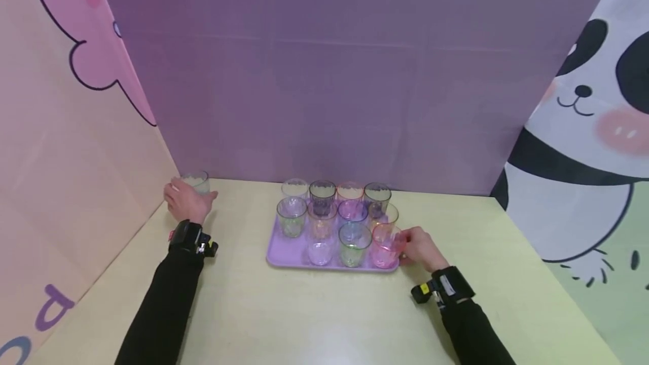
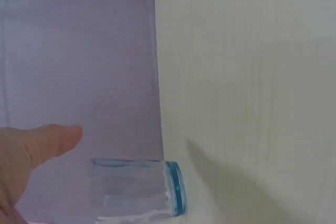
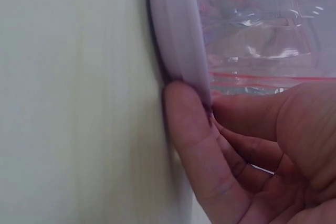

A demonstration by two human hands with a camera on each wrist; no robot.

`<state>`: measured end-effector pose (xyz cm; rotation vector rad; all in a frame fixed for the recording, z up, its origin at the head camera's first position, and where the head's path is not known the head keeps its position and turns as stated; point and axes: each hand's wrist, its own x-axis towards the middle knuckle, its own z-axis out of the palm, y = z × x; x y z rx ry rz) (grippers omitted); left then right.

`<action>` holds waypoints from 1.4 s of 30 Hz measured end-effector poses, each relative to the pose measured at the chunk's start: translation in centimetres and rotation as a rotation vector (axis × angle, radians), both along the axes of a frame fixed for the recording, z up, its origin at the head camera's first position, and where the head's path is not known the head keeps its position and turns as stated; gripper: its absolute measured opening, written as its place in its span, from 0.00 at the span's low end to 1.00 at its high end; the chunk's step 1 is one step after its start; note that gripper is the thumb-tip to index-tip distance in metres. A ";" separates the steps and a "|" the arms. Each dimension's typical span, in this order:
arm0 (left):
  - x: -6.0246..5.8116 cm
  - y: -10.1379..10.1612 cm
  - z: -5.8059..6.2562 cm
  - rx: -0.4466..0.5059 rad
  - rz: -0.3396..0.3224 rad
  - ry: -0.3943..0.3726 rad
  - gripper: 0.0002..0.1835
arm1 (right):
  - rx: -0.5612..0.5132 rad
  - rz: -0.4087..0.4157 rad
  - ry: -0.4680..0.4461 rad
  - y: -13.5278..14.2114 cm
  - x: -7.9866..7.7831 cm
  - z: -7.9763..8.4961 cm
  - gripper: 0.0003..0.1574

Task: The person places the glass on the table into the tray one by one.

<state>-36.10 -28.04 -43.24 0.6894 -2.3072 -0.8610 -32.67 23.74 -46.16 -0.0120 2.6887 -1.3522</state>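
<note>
In the far left corner of the table stands a clear glass (image 1: 200, 182) with a bluish base (image 2: 177, 188). My left hand (image 1: 187, 203) is right beside it, the thumb (image 2: 58, 139) straight and apart from the glass in the left wrist view; its other fingers are mostly hidden. A purple tray (image 1: 290, 260) holds several tinted glasses, among them a green one (image 1: 354, 245) and a pink one (image 1: 385, 248) at the front. My right hand (image 1: 422, 248) pinches the tray's right rim (image 3: 181, 30), next to the pink glass.
A purple backdrop (image 1: 324, 83) rises along the table's rear edge. Printed panels stand at both sides, a pink figure (image 1: 96, 66) on the left and a panda (image 1: 573, 196) on the right. Pale tabletop (image 1: 304, 320) lies in front of the tray.
</note>
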 end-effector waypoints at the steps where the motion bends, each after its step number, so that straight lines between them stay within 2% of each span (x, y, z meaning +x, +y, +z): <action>1: -0.2 -0.3 0.1 0.011 -0.010 -0.019 0.54 | 0.001 0.003 -0.001 0.1 0.0 0.0 0.11; 6: -1.5 -2.0 0.5 0.037 -0.096 -0.094 0.53 | -0.012 -0.011 -0.011 0.1 0.0 0.1 0.10; 12: -2.6 -3.9 0.6 0.034 -0.201 -0.173 0.56 | -0.035 -0.008 -0.011 0.0 0.1 0.2 0.10; 18: -3.2 -5.0 0.8 0.065 -0.243 -0.320 0.52 | -0.040 -0.002 0.002 -0.2 0.0 0.4 0.11; 24: -3.4 -5.2 0.3 0.082 -0.296 -0.286 0.54 | -0.042 -0.011 -0.008 -0.3 0.0 0.5 0.11; 32: -3.7 -4.6 -0.3 0.065 -0.281 -0.290 0.55 | -0.055 -0.010 -0.009 -0.1 0.2 0.2 0.11; 36: -3.8 -4.4 -0.4 0.107 -0.295 -0.292 0.56 | -0.060 -0.014 -0.018 -0.2 0.2 0.3 0.10; 42: -3.3 -4.2 -0.1 0.131 -0.301 -0.288 0.58 | -0.058 -0.008 -0.024 -0.3 0.2 0.2 0.11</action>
